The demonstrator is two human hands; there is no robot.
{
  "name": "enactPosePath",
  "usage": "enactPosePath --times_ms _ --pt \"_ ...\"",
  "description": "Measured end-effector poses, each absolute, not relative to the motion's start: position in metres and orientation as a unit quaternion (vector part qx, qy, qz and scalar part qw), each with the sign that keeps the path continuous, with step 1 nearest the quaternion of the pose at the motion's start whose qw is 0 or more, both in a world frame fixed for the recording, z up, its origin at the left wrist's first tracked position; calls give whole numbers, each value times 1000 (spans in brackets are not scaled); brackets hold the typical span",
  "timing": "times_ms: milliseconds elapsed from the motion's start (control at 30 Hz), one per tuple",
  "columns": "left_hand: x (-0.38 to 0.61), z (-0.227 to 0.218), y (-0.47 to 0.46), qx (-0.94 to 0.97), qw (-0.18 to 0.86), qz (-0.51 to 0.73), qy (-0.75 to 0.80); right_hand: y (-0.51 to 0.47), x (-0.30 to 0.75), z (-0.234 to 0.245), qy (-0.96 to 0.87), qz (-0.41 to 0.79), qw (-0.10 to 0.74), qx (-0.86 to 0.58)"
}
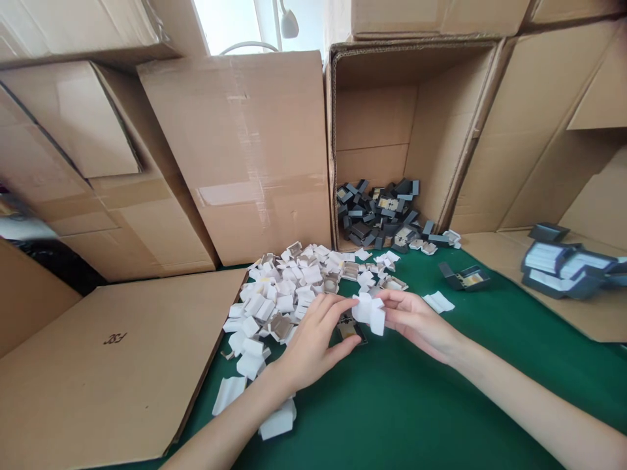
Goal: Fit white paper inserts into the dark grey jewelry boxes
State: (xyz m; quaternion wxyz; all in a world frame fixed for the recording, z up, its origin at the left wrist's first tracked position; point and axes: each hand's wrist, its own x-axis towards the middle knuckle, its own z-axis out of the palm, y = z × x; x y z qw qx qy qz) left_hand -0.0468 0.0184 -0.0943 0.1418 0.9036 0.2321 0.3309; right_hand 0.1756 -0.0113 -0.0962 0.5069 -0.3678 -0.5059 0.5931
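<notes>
A small white folded piece (371,314), with bent flaps, is pinched in the fingers of my right hand (416,321). My left hand (316,343) reaches in from the other side. Its forefinger tip meets the left edge of the piece, while the thumb stands apart below. Beneath the hands, on the green cloth, lies a dark open case (351,330) with a gold-coloured inside, partly hidden by my left hand. A heap of similar white pieces (294,277) spreads beyond and beside my left hand, some with greyish trays among them.
An open cardboard box (416,124) at the back holds many dark cases (382,212). Another dark case (465,277) and a flat white piece (439,301) lie on the right. Stacked dark cases (568,264) rest on a cardboard flap. Closed cartons (245,156) wall the back.
</notes>
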Motion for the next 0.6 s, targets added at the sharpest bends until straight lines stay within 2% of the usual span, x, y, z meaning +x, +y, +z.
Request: enactPosePath --times_ms 267,600 --pt "-46 -96 20 879 191 378 218 -19 156 -106 -529 618 465 -351" --pt "-44 -94 18 833 269 394 282 -18 151 -106 -564 513 522 -382"
